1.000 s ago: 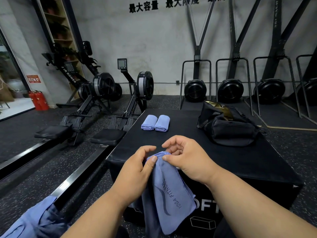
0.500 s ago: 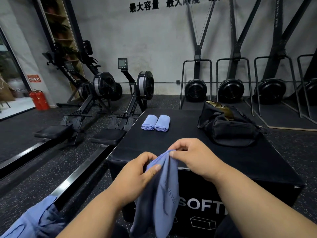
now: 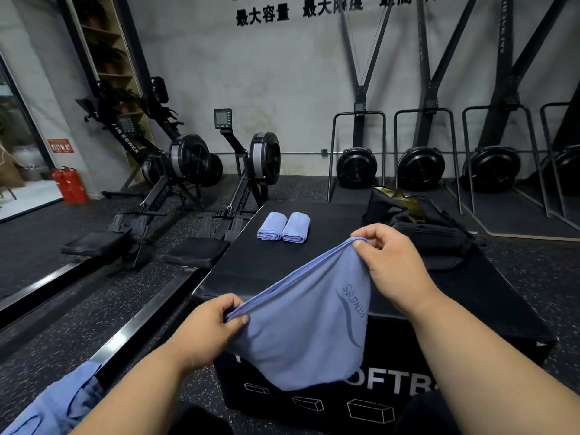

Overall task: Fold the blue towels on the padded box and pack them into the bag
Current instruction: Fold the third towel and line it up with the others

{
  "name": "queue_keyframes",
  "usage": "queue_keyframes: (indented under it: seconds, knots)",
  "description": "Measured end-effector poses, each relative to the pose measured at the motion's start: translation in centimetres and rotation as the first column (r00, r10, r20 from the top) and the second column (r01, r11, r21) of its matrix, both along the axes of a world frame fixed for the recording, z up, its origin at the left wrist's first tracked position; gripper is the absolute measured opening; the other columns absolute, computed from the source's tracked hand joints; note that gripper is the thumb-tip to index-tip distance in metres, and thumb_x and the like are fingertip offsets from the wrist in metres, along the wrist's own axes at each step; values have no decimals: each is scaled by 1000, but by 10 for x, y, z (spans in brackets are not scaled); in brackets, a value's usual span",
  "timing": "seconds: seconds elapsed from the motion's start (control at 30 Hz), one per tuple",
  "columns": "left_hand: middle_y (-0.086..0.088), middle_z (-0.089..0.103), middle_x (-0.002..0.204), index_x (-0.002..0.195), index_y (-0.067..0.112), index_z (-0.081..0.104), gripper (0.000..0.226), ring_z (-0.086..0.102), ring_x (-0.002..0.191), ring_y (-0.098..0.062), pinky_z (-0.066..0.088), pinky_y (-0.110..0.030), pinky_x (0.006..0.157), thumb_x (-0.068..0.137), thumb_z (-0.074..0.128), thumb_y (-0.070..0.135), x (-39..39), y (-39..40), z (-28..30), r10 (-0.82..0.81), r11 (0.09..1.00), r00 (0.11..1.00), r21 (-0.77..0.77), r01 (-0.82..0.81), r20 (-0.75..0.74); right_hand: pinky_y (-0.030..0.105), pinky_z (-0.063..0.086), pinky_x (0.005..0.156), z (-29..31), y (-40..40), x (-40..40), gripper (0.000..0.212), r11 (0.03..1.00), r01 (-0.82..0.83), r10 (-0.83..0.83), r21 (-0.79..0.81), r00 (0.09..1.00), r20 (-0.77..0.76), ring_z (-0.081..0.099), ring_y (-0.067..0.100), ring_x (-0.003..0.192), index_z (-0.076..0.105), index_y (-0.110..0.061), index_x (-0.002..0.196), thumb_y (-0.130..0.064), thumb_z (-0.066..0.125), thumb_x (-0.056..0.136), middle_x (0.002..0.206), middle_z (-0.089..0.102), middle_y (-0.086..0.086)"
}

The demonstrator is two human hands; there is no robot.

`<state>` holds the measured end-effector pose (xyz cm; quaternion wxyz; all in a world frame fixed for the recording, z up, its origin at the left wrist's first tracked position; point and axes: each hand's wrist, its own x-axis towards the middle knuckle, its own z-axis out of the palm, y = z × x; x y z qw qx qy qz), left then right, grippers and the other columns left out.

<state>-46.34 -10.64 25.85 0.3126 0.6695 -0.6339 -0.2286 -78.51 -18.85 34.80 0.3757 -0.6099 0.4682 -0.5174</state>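
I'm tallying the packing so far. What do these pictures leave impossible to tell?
- Bag contents: head view, hidden by its dark walls.
- Box lettering: head view, partly covered by the towel held by left hand and right hand.
- Blue cloth: cut by frame edge.

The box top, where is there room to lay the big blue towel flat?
The padded box top shows bare room in the near middle, between the two rolled towels at the far left and the black bag on the right, though the held towel, pinched by the left hand and right hand, hides part. The far right is crowded by the bag.
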Motion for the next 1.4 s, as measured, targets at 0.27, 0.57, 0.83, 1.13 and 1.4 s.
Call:
queue_keyframes:
  seconds: [0.27,0.57,0.83,1.13,1.4]
  knots:
    - [9,73,94,110,37,57,29,67,87,-13,54,-35,85,95,76,21,9,4,7,88,985,994,-144,-96,-61,22,52,67,-3,-8,-9,11,999,38,-38,-6,997,71,66,6,75,74,-22,96,-15,66,99,89,76,-1]
    - [14,72,87,96,29,60,14,64,79,-13,48,-24,73,99,70,20,15,6,37,249,905,967,-342,-253,-57,37,48,68,-26,-29,-19,18,996,88,-86,-17,993,79,56,15,70,65,-34,100,-17,60,103,83,63,9]
    - [22,72,98,98,37,71,20,64,93,3,48,-17,78,100,68,18,24,5,36,202,932,958,-340,-125,203,40,55,80,-29,-30,-24,21,997,34,-40,-74,995,-90,66,21,85,70,-36,104,-18,59,104,92,70,-2]
    - [18,69,83,93,32,64,12,61,79,0,48,-30,67,101,67,24,22,7,50,271,918,928,-357,-171,254,19,44,64,-36,-34,-30,18,997,45,-53,-64,991,-122,54,7,67,69,-31,95,-19,60,104,80,64,-1]
    - [16,69,83,92,26,63,11,61,82,1,49,-30,73,102,64,24,20,3,67,308,883,950,-387,-266,51,35,44,64,-32,-30,-30,18,998,33,-31,-56,999,36,52,15,66,67,-31,95,-20,58,106,75,61,1]
